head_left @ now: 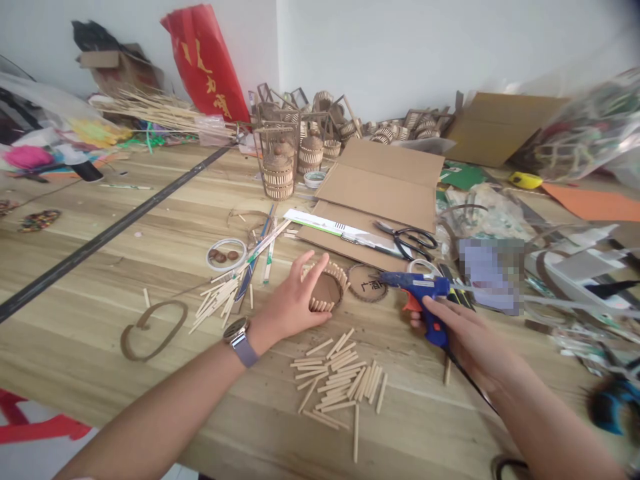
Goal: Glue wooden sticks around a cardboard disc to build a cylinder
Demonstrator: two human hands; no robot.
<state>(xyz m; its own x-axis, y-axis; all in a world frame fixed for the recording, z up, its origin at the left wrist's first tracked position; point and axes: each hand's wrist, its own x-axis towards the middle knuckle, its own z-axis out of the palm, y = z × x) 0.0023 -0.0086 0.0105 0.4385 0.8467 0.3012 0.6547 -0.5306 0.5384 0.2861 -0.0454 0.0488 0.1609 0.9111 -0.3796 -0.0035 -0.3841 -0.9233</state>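
Note:
My right hand [453,327] is closed round the handle of a blue hot glue gun [425,285] with an orange trigger, its nozzle pointing left. My left hand [295,300] is at the left side of a small round basket [343,275] made of short upright sticks, its thumb and fingers spread apart. Whether the fingers press on the basket I cannot tell. Just right of it lies a flat round disc [369,283] with dark characters, close to the gun's tip. Many short wooden sticks [340,377] are scattered in front of the basket.
Black scissors [410,239] and a white strip rest on folded cardboard [385,187]. A tape roll [226,255] encircles brown discs. Lidded stick baskets [278,177] stand behind. A curled brown strip [155,333] lies left. The gun's cord [473,381] runs toward the front edge.

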